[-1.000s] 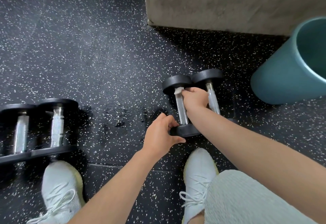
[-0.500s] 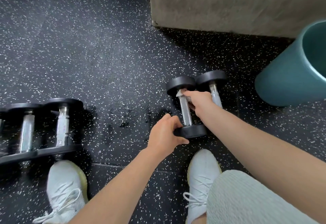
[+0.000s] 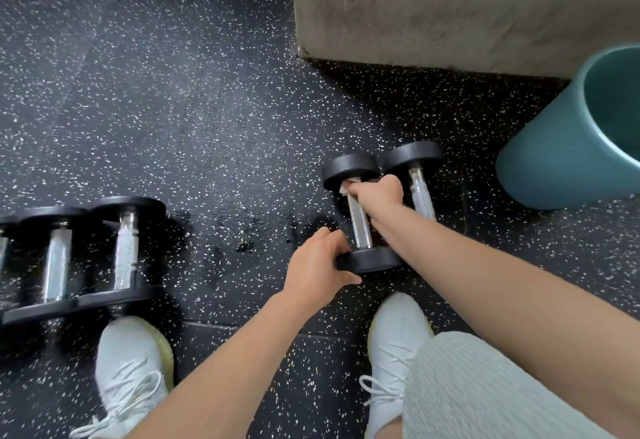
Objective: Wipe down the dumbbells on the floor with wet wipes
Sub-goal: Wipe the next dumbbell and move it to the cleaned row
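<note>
Two small dumbbells with black heads and chrome handles lie side by side on the speckled floor. My left hand [image 3: 317, 265] grips the near head of the left dumbbell [image 3: 360, 227]. My right hand [image 3: 379, 193] presses a white wet wipe [image 3: 346, 187] around the far end of that dumbbell's handle, just below the far head. Most of the wipe is hidden in my fist. The right dumbbell [image 3: 417, 179] lies beside it, partly hidden by my right forearm. More dumbbells [image 3: 121, 251] lie in a row at the left.
A teal bin [image 3: 568, 148] stands at the right, close to the small dumbbells. A beige block or wall base [image 3: 450, 13] fills the far side. My two white shoes [image 3: 131, 366] rest on the floor near me. Wet marks [image 3: 242, 244] dot the floor between the dumbbell groups.
My right hand with the wipe has slid along the handle toward the far head. My left hand keeps its hold on the near head. The view has shifted slightly.
</note>
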`<action>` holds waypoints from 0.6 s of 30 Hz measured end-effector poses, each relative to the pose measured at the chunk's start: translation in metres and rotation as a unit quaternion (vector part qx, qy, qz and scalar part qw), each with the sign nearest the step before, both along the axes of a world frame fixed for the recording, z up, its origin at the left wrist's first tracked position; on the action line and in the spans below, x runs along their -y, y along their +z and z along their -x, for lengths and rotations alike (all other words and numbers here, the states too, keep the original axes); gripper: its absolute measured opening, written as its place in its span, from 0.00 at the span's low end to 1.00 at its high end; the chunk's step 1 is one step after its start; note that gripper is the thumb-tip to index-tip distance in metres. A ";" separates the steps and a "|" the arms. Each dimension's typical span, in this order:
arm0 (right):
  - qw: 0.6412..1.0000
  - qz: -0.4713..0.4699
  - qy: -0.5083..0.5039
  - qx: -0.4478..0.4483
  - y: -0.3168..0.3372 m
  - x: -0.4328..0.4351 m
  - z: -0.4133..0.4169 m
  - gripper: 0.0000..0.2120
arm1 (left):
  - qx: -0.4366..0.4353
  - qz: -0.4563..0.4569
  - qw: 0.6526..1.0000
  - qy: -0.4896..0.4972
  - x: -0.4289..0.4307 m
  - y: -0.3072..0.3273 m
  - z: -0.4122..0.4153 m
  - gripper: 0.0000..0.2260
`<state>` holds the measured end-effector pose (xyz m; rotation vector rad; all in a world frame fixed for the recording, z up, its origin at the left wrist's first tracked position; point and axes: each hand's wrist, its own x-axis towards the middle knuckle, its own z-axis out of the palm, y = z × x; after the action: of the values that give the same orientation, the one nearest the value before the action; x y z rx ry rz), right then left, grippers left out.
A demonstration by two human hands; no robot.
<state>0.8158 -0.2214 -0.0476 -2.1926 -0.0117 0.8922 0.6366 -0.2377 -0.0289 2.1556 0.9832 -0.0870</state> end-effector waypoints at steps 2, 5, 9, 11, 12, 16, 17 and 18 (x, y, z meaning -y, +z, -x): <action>0.995 -0.051 0.003 -0.091 0.001 0.005 -0.016 0.24 | 0.004 0.000 1.000 -0.002 0.001 -0.001 -0.001 0.23; 0.968 -0.092 0.030 -0.232 0.002 0.011 -0.032 0.16 | 0.011 0.006 1.000 0.002 0.002 -0.001 -0.002 0.22; 0.938 -0.102 0.042 -0.329 -0.001 0.014 -0.038 0.16 | 0.014 0.005 1.000 0.004 0.002 0.000 -0.002 0.21; 0.949 -0.076 0.033 -0.303 0.002 0.006 -0.032 0.15 | 0.010 0.001 1.000 0.003 0.002 0.000 0.001 0.22; 0.961 -0.057 0.016 -0.270 0.004 0.000 -0.028 0.15 | 0.006 -0.002 1.000 0.001 0.001 -0.001 0.002 0.22; 0.997 0.037 -0.058 -0.038 0.004 -0.022 0.009 0.24 | -0.006 -0.003 1.000 0.003 -0.003 -0.001 0.010 0.22; 0.996 0.055 -0.062 0.019 0.004 -0.025 0.021 0.23 | -0.007 -0.004 1.000 0.006 -0.004 -0.001 0.011 0.22; 0.994 0.067 -0.061 0.060 0.004 -0.027 0.031 0.23 | -0.008 -0.004 1.000 0.008 -0.004 -0.001 0.013 0.22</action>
<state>0.7843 -0.1948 -0.0436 -2.3418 0.1272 0.7099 0.6238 -0.2335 -0.0296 2.1572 1.0105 -0.0934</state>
